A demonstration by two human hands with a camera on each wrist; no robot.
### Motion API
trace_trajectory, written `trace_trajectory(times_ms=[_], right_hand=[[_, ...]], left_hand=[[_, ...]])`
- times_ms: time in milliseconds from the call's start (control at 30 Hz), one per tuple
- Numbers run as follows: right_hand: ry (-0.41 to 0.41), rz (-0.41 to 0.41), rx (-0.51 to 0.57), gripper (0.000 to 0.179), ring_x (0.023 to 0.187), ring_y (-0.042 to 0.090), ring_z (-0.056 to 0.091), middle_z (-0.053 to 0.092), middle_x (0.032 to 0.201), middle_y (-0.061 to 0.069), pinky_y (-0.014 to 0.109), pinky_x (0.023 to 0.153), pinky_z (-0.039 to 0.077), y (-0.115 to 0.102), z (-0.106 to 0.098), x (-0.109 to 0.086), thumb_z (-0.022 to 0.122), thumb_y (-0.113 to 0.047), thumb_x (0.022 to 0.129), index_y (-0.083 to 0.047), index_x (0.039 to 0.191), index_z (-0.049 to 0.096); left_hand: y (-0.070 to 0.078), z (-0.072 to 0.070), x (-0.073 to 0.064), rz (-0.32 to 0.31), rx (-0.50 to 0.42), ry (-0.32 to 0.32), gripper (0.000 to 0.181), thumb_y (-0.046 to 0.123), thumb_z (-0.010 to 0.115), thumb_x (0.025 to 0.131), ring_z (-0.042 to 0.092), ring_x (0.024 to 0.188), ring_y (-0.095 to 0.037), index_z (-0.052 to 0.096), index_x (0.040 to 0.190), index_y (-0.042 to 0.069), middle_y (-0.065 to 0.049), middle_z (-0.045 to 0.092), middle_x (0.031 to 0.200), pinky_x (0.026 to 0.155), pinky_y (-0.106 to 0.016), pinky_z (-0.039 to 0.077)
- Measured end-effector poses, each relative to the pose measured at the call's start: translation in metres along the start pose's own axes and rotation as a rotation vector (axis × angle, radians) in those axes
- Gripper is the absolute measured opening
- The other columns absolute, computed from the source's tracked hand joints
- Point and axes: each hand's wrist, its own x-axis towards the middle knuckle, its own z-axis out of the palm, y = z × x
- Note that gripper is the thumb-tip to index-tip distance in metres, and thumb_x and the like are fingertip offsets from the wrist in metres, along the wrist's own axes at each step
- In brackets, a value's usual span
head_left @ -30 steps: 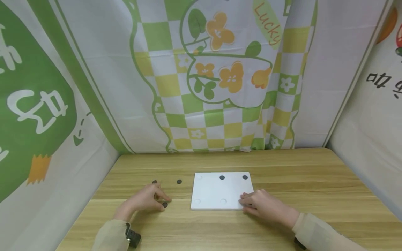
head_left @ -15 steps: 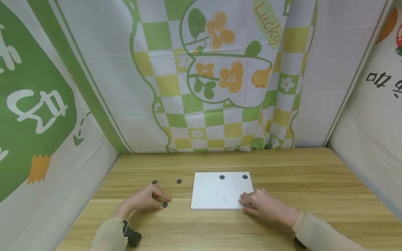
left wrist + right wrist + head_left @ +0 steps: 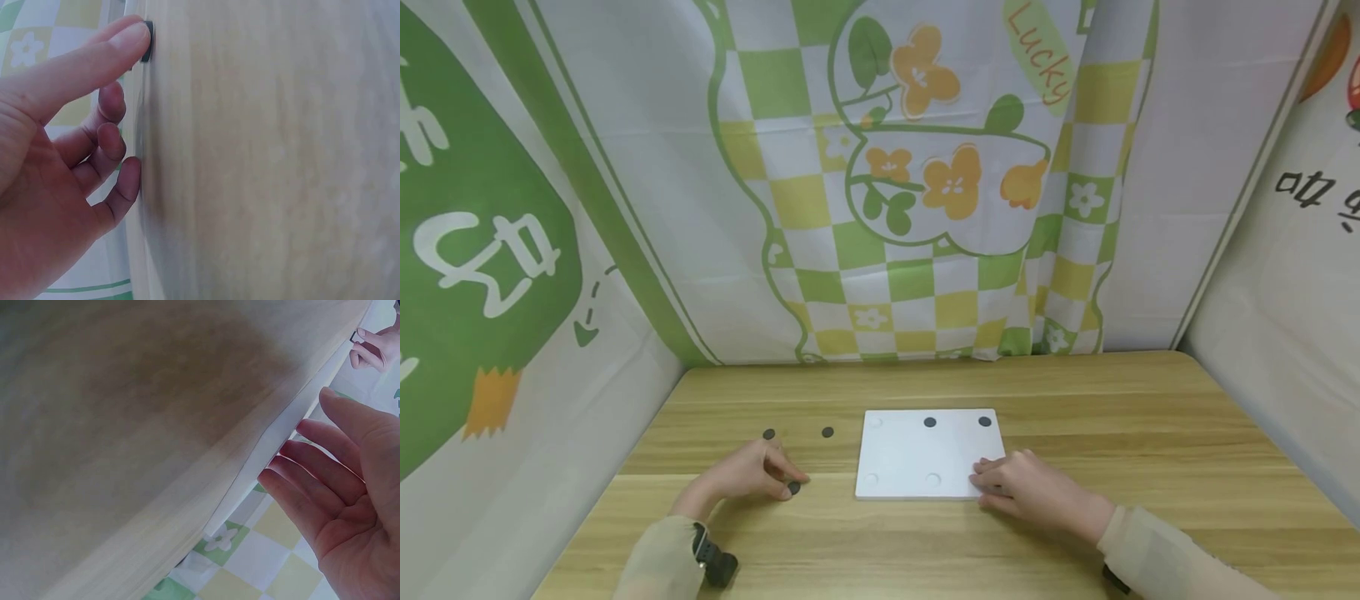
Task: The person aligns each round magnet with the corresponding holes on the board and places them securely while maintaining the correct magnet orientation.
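My left hand [image 3: 750, 472] has thumb and index finger around a small black disc [image 3: 793, 488] low over the table left of the white board. In the left wrist view the thumb presses the disc [image 3: 147, 41]; the index finger is mostly hidden behind it, and the other fingers curl loosely. My right hand [image 3: 1037, 492] rests with its fingertips on the right edge of the white board [image 3: 898, 454], hiding its near right corner. In the right wrist view its fingers are fairly straight. One black disc [image 3: 929, 422] and another black disc [image 3: 985, 422] sit along the board's far side.
Two more black discs lie on the wooden table [image 3: 1075, 400]: a far-left disc [image 3: 769, 434], just beyond the left hand, and a disc [image 3: 827, 432] nearer the board. Shallow round recesses show on the board. A patterned curtain [image 3: 925, 292] hangs at the table's far edge.
Both hands keep nearly the same place, as do the discs and board. The left wrist and sleeve have shifted very slightly.
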Motion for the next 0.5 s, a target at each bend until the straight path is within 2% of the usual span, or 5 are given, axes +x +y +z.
trace_trajectory(times_ms=[500], right_hand=[[-0.024,0.012,-0.001,0.025,0.101,0.025,0.068,0.069,0.108,0.013,0.031,0.084,0.057,0.0000,-0.0009,0.0003,0.071,-0.022,0.084,-0.007,0.105,0.072]], left_hand=[[-0.0037,-0.0003,0.0011,0.001,0.010,0.017,0.027,0.015,0.082,0.069,0.046,0.074,-0.008,0.077,0.095,0.016,0.000,0.059,0.083,0.065,-0.018,0.043]])
